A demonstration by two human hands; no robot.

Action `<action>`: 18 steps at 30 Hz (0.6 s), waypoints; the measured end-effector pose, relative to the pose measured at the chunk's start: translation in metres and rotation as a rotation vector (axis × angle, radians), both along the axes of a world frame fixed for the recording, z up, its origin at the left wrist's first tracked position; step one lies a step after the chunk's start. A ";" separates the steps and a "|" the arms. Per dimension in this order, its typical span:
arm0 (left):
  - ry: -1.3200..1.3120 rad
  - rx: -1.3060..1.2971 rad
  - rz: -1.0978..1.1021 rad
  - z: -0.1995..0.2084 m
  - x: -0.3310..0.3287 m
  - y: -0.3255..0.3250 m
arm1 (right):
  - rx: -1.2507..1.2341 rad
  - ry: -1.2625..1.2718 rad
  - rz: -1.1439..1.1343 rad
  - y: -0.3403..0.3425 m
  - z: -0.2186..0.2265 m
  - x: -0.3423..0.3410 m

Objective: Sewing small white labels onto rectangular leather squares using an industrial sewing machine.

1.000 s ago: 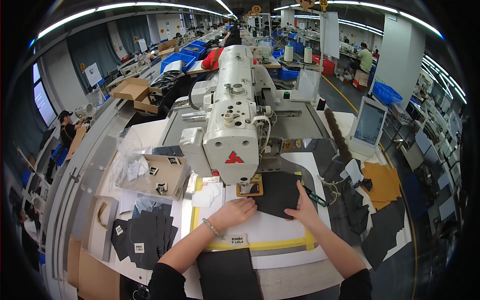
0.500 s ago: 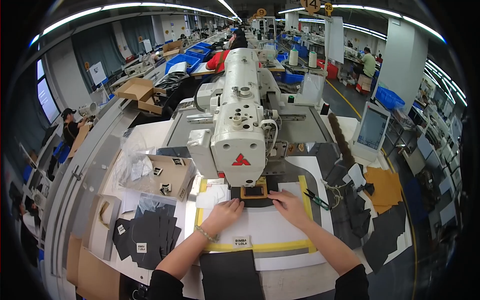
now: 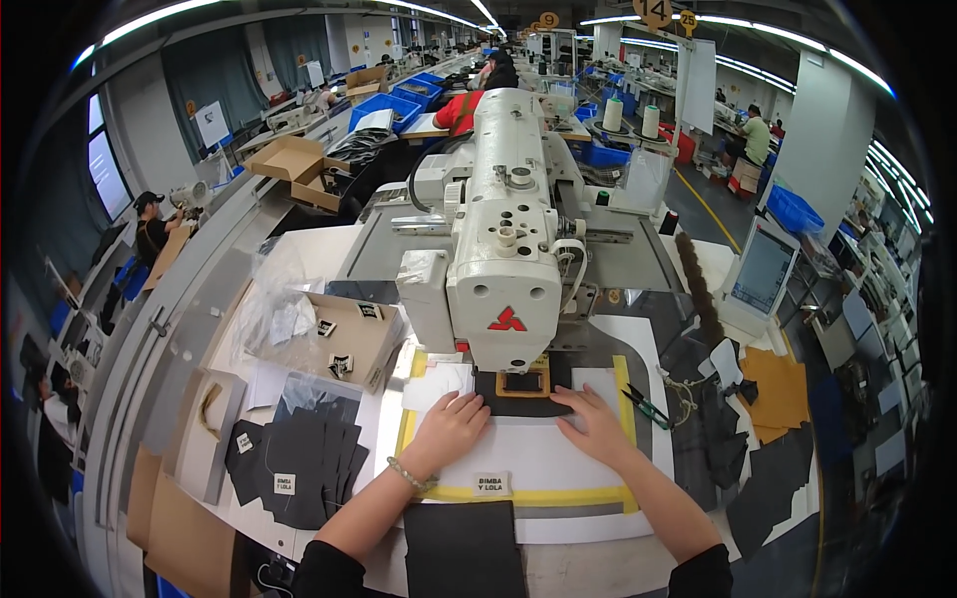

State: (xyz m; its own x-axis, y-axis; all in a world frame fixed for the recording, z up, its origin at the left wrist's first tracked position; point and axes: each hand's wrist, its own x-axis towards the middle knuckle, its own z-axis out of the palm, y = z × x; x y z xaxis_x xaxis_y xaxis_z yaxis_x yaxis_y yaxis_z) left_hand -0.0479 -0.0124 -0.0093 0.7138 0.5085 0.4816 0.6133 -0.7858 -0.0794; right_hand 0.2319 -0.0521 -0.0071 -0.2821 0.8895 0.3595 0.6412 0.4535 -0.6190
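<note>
A dark fabric piece [image 3: 530,408] lies beneath the tan clamp frame [image 3: 538,390] of a white sewing machine [image 3: 501,284]. My left hand [image 3: 451,426] rests flat with its fingertips at the left end of this piece. At the right end, my right hand [image 3: 596,427] touches the fabric, its thumb apart from the fingers. Both hands lie over a white sheet [image 3: 538,453] edged with yellow tape. Nearer me on that sheet is a small pale label [image 3: 491,483]. A black fabric panel [image 3: 464,548] lies at the table's front edge.
Left are stacked dark pieces [image 3: 309,463], with labels on some, and a cardboard tray [image 3: 359,344] holding several labels. Green-handled snips [image 3: 648,407], tan material [image 3: 773,389] and a screen [image 3: 761,274] are on the right. Other people sit at machines farther off.
The view has shifted, so the scene sits slightly farther right. My right hand has flattened and its thumb has spread away; my left hand stays by the fabric.
</note>
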 end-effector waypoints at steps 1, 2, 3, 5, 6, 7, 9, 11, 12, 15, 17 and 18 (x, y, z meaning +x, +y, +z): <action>-0.051 -0.052 0.020 -0.001 0.000 0.000 | -0.007 -0.002 0.004 0.001 0.000 0.000; -0.052 -0.066 0.033 -0.001 -0.002 -0.003 | -0.005 0.004 0.008 0.000 -0.001 -0.002; -0.094 -0.090 0.041 -0.001 -0.004 -0.001 | -0.005 0.009 0.013 -0.001 -0.002 -0.003; -0.193 -0.139 0.035 0.005 -0.008 0.001 | 0.034 -0.008 0.045 0.000 0.004 -0.003; -0.220 -0.140 0.030 0.011 -0.007 -0.001 | 0.041 -0.005 0.031 -0.004 0.013 -0.003; -0.249 -0.173 0.041 0.006 -0.009 0.003 | 0.039 -0.001 0.024 0.002 0.005 -0.005; -0.260 -0.207 0.074 0.003 -0.008 0.005 | 0.085 -0.075 -0.016 0.001 0.006 -0.004; -0.269 -0.186 0.033 0.003 -0.008 0.006 | 0.121 -0.171 -0.065 -0.001 0.006 -0.004; -0.264 -0.206 0.057 0.004 -0.008 0.005 | 0.137 -0.224 -0.090 -0.003 0.007 -0.004; -0.272 -0.188 0.043 0.003 -0.010 0.005 | 0.209 -0.286 -0.120 -0.005 0.009 -0.006; -0.263 -0.166 0.023 0.001 -0.010 0.003 | 0.222 -0.301 -0.113 -0.007 0.008 -0.008; -0.265 -0.173 0.029 0.002 -0.010 0.004 | 0.245 -0.319 -0.117 -0.008 0.008 -0.009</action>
